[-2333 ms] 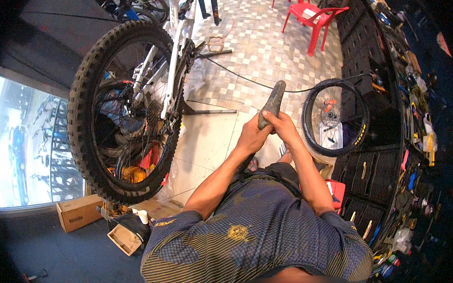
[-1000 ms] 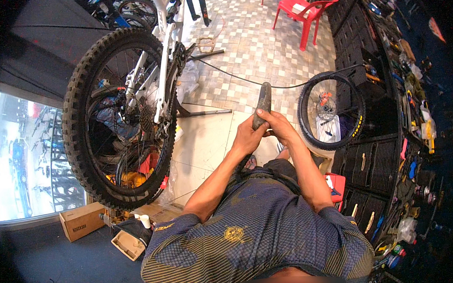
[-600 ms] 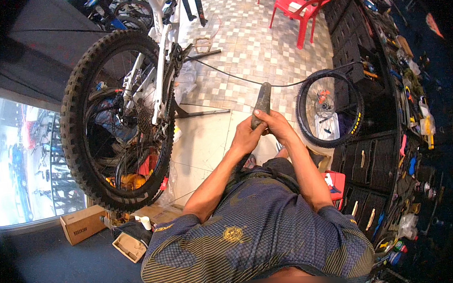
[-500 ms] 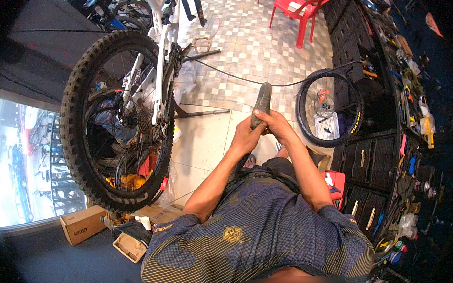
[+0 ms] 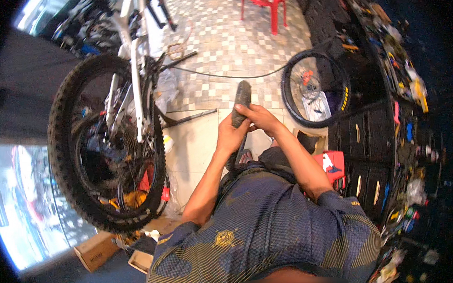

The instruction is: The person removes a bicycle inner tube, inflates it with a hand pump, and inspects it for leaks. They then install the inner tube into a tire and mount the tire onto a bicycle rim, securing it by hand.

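Note:
In front of my body, both hands grip a dark, dusty bicycle tyre [image 5: 242,95], seen nearly edge-on with its top pointing away from me. My left hand [image 5: 231,135] wraps its left side. On the right side, my right hand [image 5: 260,118] is closed round it, thumb laid across the top. The two hands nearly meet below the tread. Lower down, the tyre is partly hidden by my left hand and forearm; whether it is mounted on a rim I cannot tell.
At left stands a white bicycle frame [image 5: 137,90] with a large knobby wheel [image 5: 57,145]. Another wheel [image 5: 286,89] lies at right beside black drawers [image 5: 357,134]. A thin cable [image 5: 223,76] stretches across the tiled floor. A red chair [image 5: 273,0] stands farther off; cardboard boxes [image 5: 96,251] sit lower left.
The view has shifted, so the bicycle, floor wheel and chair appear farther left. My hands keep their hold on the tyre, which looks slightly more upright in the picture.

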Motion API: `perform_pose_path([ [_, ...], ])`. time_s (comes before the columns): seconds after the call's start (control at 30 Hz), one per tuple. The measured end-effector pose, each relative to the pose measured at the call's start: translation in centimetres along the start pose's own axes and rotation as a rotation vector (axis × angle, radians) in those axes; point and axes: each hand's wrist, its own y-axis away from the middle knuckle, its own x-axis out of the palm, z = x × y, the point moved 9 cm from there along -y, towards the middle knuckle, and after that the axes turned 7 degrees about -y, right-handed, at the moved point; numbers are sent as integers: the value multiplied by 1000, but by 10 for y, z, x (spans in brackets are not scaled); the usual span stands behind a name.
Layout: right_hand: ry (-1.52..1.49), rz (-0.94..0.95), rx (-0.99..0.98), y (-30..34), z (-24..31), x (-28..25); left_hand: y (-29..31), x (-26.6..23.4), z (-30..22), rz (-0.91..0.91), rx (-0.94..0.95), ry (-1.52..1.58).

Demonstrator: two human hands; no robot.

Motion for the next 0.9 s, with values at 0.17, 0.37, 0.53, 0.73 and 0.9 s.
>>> perform_pose_path([
  [0.17,-102,-48,-62,-2,-7,-28,-24,24,24,138,104,-139],
  [0.37,-246,-196,-228,26,-4,-89,-35,90,2,368,215,-317],
  [0.53,-174,-210,-145,36,-56,-154,-52,154,4,629,278,-618],
  [0.73,-578,-558,-137,44,-121,-227,-107,214,-32,868,291,-752],
  [0.9,-892,-788,-105,70,-170,-285,-186,287,-60,804,256,-624],
])
